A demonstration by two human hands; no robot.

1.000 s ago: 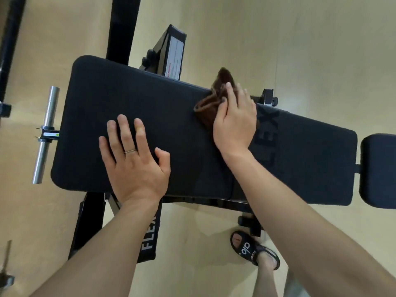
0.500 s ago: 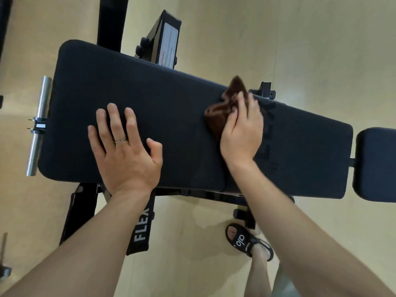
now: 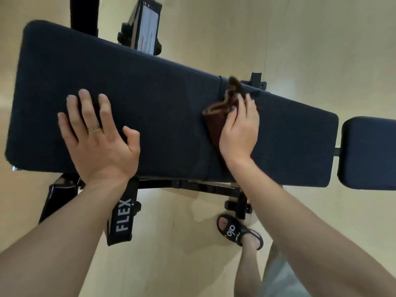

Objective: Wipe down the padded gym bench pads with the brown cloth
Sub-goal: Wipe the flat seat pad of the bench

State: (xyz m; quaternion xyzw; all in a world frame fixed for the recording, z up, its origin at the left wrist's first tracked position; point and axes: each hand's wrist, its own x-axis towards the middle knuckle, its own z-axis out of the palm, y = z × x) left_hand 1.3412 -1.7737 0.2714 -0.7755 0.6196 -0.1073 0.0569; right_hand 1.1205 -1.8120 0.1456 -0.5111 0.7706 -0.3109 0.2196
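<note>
Two bare hands are working on the long black padded bench pad (image 3: 150,99): the left hand (image 3: 100,138) is lying flat and open, bracing, while the right hand (image 3: 240,129) is pressing the bunched brown cloth (image 3: 218,116) mid-pad. Wiping is mid-stroke; the next pass is likely calling for the small black seat pad (image 3: 368,153) beyond the long pad's right end.

We count two padded bench pads: one long pad (image 3: 162,99) and one shorter pad (image 3: 368,153) just right of it. On the long pad we see one brown cloth (image 3: 218,116) and two hands, left (image 3: 100,142) and right (image 3: 240,129). Below it, one sandal (image 3: 237,231).
</note>
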